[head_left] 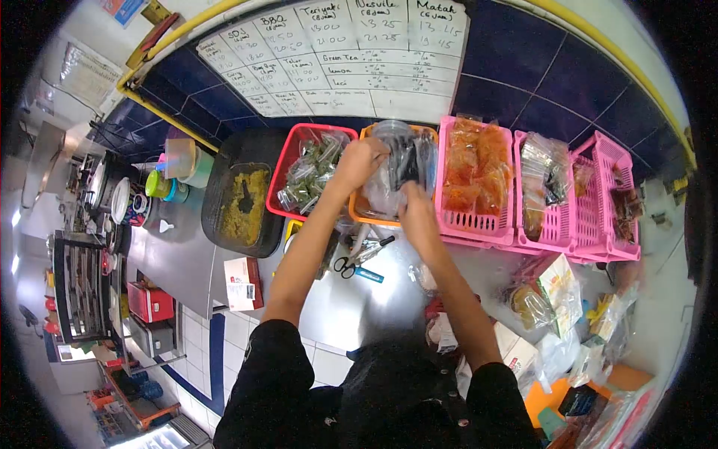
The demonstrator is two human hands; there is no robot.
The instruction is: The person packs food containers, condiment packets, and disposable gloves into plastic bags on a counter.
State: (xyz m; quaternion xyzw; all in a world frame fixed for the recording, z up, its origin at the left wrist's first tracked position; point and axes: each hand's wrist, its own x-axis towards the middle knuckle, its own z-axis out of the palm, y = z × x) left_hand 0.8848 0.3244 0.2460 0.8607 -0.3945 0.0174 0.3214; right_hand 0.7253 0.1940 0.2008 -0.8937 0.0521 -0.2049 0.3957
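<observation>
Both arms reach forward over an orange basket [354, 207] that holds clear plastic bags [379, 196] and some black packets [404, 156]. My left hand [363, 162] is at the basket's left side, its fingers curled and pinching clear plastic near the top. Lower and to the right, my right hand [417, 209] has its fingers bent together against the plastic at the basket's front. What lies between its fingertips is hidden. A clear round container or lid [392, 127] shows at the back of the basket.
Left stand a red basket [278, 196] of green-filled bags and a black tub [217, 224] of yellow-brown food. Right are pink baskets [479, 223] with orange-filled bags and packets. Scissors [345, 266] and a blue cutter [369, 275] lie on the steel table [329, 314]. A whiteboard [336, 60] hangs behind.
</observation>
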